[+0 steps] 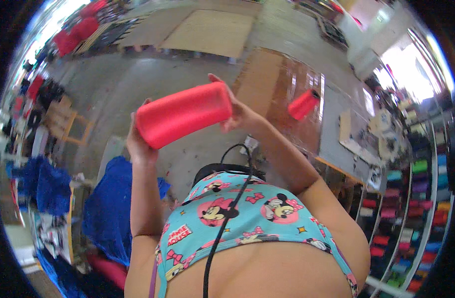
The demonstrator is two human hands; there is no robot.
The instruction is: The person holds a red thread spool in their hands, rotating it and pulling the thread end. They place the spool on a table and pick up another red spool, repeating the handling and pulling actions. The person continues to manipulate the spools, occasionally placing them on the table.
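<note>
Out in front of me, a large, bright pinkish-red thread cone (180,114) is held up on its side, its right end tilted higher than its left. My left hand (139,143) grips the left end from below and behind, its fingers mostly hidden by the cone. At the opposite end, my right hand (236,113) is closed around the cone, with fingertips showing past its upper edge; this hand is slightly blurred. A second red thread cone (303,105) with a dark tip lies on the brown table to the right, apart from both hands.
The brown table (267,74) joins a grey worktable (337,144) carrying a sewing machine (386,129). Shelves of colourful thread (418,198) stand at the right. Blue fabric (108,208) hangs at my left, near a wooden chair (73,121). A large cutting table (207,30) stands farther off.
</note>
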